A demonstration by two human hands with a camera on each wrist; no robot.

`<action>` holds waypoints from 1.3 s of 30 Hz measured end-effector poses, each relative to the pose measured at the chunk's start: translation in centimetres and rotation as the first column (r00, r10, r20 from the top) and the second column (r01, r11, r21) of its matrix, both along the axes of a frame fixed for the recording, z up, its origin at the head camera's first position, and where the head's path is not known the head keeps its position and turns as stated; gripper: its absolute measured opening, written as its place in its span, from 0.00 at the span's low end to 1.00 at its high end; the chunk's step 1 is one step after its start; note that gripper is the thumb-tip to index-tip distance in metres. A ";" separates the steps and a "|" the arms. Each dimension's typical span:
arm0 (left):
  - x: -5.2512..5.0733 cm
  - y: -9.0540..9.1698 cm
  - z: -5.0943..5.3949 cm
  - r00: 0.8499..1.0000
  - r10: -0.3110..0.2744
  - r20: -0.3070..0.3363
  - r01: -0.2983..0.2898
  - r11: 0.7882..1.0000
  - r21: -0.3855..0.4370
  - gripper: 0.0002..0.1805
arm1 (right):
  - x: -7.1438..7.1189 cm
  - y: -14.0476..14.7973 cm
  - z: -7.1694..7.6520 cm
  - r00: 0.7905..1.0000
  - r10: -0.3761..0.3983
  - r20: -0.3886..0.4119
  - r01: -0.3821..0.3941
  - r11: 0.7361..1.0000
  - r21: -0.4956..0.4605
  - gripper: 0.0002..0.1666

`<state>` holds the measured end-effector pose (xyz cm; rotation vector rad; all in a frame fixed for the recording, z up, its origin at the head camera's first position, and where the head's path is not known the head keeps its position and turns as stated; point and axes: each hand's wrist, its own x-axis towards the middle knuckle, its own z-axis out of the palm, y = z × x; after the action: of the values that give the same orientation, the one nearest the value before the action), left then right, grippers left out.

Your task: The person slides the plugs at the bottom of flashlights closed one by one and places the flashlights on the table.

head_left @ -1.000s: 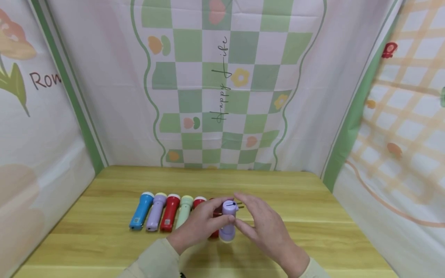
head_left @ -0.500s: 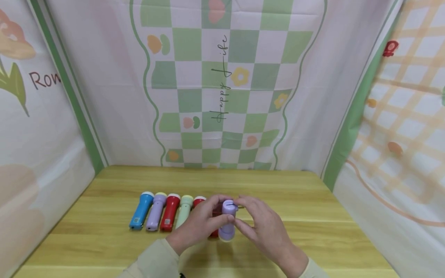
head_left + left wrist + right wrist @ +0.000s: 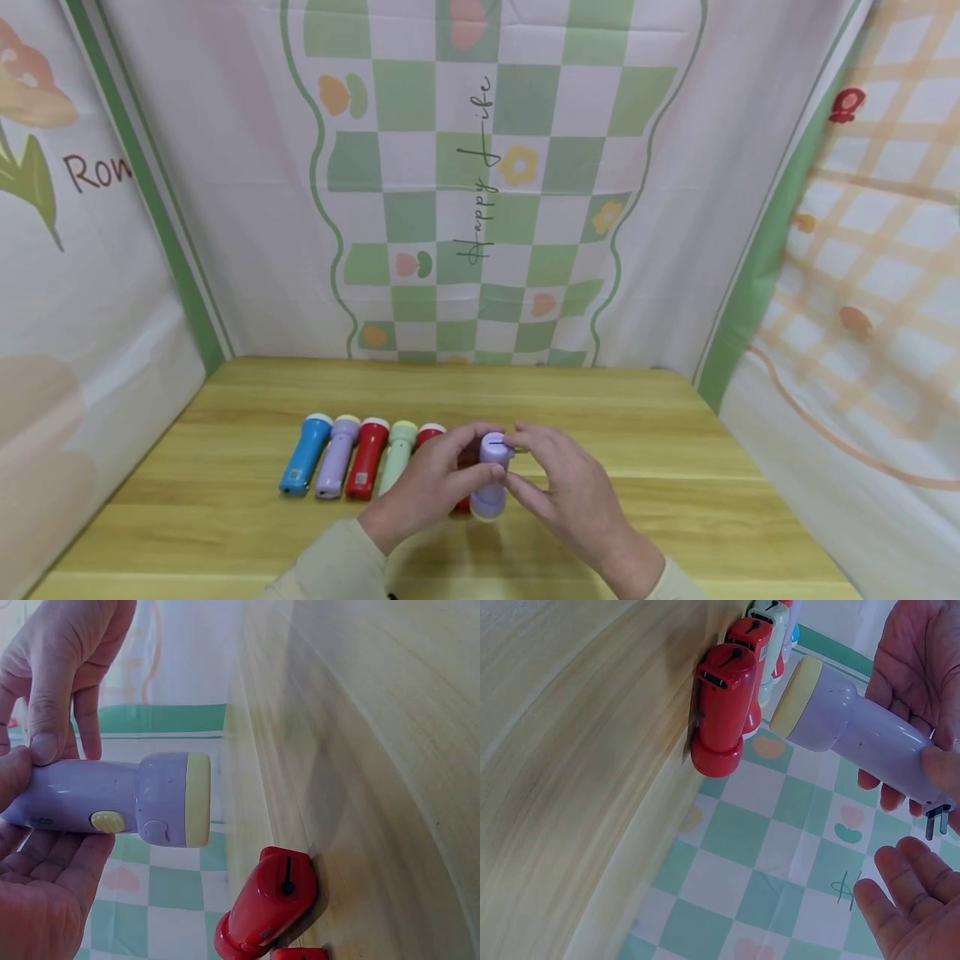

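Note:
My left hand (image 3: 438, 471) holds a purple flashlight (image 3: 492, 492) with a pale yellow rim, its head pointing down and its tail up. In the left wrist view the flashlight (image 3: 112, 796) shows a yellow button, and the left fingers (image 3: 82, 870) curl under its body. A two-pin plug (image 3: 937, 821) sticks out near the tail in the right wrist view. My right hand (image 3: 573, 492) has its thumb against the flashlight's body and its index finger at the plug. Its other fingers (image 3: 904, 896) are spread apart from the flashlight.
Left of my hands, a row of flashlights lies on the wooden table (image 3: 637, 433): blue (image 3: 306, 454), purple (image 3: 337, 458), red (image 3: 367, 458), pale green (image 3: 397, 458) and more red ones, partly hidden by my left hand. Patterned cloth (image 3: 502, 208) hangs around the table.
My right index finger has come in from the side onto the plug, covering most of its pins in the head view. The left hand and flashlight have hardly moved.

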<state>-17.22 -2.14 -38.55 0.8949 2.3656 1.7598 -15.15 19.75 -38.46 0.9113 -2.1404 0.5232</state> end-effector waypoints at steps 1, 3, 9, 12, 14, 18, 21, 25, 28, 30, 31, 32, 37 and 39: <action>0.0 0.0 0.0 1.000 0.003 -0.004 -0.003 1.000 0.001 0.21 | 0.0 0.0 0.0 1.000 0.000 0.002 0.000 1.000 -0.002 0.24; 0.1 0.0 0.1 1.000 0.008 -0.011 -0.008 1.000 0.003 0.21 | 0.0 0.0 0.0 1.000 0.002 0.009 -0.002 1.000 -0.006 0.25; 0.1 0.1 0.1 0.999 0.022 -0.033 -0.022 1.000 0.004 0.20 | 0.0 0.0 0.1 0.999 0.004 0.037 -0.004 1.000 -0.014 0.26; 0.2 0.2 0.1 0.999 0.029 -0.045 -0.029 1.000 0.001 0.20 | 0.1 -0.1 0.1 0.999 0.004 0.046 -0.003 1.000 -0.012 0.25; 0.3 0.1 0.1 0.998 0.034 -0.053 -0.034 0.999 0.000 0.20 | 0.1 -0.1 0.2 0.999 0.004 0.049 -0.004 1.000 -0.014 0.25; 0.5 0.2 0.2 0.997 0.038 -0.070 -0.037 0.999 0.005 0.19 | 0.1 -0.1 0.3 0.999 0.012 0.040 -0.011 1.000 -0.023 0.26; 0.6 0.2 0.2 0.996 0.038 -0.085 -0.038 0.999 0.010 0.19 | 0.2 -0.1 0.3 0.999 0.020 0.034 -0.019 0.999 -0.033 0.26; 0.6 0.2 0.1 0.995 0.029 -0.100 -0.027 0.999 0.021 0.18 | 0.3 -0.2 0.3 0.999 0.033 0.042 -0.031 0.998 -0.047 0.27; 0.5 0.1 0.0 0.994 0.025 -0.102 -0.023 1.000 0.021 0.18 | 0.3 -0.2 0.3 0.998 0.042 0.050 -0.039 0.998 -0.059 0.28; 0.5 0.1 0.0 0.995 0.027 -0.099 -0.025 1.000 0.016 0.18 | 0.4 -0.2 0.3 0.998 0.044 0.055 -0.040 0.997 -0.063 0.28; 0.5 0.1 0.0 0.995 0.029 -0.097 -0.027 1.000 0.013 0.18 | 0.4 -0.2 0.4 0.997 0.045 0.057 -0.041 0.997 -0.065 0.28; 0.5 0.1 0.0 0.995 0.030 -0.097 -0.029 1.000 0.011 0.18 | 0.4 -0.2 0.4 0.997 0.045 0.057 -0.041 0.997 -0.065 0.29; 0.6 0.0 0.1 0.992 0.033 -0.122 -0.033 0.999 0.008 0.18 | 0.4 -0.3 0.4 0.998 0.046 0.053 -0.043 0.997 -0.062 0.29; 0.6 0.0 0.1 0.991 0.035 -0.132 -0.035 0.999 0.005 0.18 | 0.4 -0.3 0.5 0.998 0.042 0.045 -0.039 0.998 -0.055 0.27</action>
<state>-16.60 -2.16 -38.48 1.0066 2.4745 1.7683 -14.76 19.44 -37.93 0.9222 -2.1422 0.6252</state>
